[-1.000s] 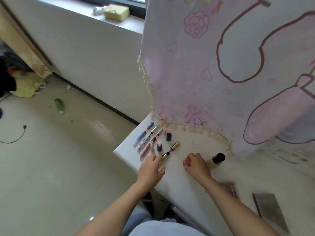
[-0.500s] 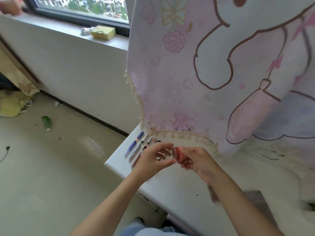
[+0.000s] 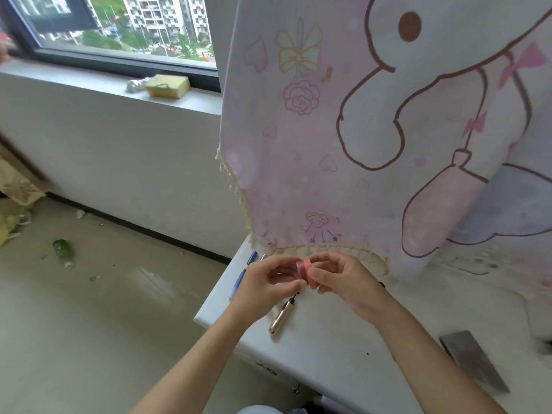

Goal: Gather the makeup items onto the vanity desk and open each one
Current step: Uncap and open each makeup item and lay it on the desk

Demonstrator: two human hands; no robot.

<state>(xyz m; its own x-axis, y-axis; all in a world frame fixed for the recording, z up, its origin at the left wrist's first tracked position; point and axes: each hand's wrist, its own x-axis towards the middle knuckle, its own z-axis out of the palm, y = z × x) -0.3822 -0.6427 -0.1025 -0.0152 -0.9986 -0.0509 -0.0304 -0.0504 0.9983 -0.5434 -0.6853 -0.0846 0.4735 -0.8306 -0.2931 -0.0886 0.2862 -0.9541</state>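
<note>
A small pink jar (image 3: 305,271) is held in the air between both hands, just above the far left corner of the white vanity desk (image 3: 328,348). The left hand (image 3: 265,282) is closed on the jar from the 9 o'clock side, with thumb and fingertips pinched on its end. The right hand (image 3: 346,279) is curled round it from the 3 o'clock side, so the two hands are brought together on the one thing. Whether the lid is on or off cannot be told, as the jar is largely covered by fingers.

A gold tube (image 3: 282,316) is laid on the desk at 6 o'clock of the jar, its dark narrow end pointed towards 1 o'clock and partly hidden under the left hand. A blue pen-like stick (image 3: 242,276) is seen at 9 o'clock of the left hand, near the desk's left edge. Other slim items beside it are mostly hidden.

A pink cartoon-printed cloth (image 3: 313,174) with a tasselled hem is hung at 12 o'clock of the hands, its hem touching the desk. A grey flat case (image 3: 475,361) is placed at 4 o'clock, well apart from the hands. A yellow sponge (image 3: 168,85) is set on the window sill at 11 o'clock, and a green bottle (image 3: 62,249) is lying on the floor at 9 o'clock.
</note>
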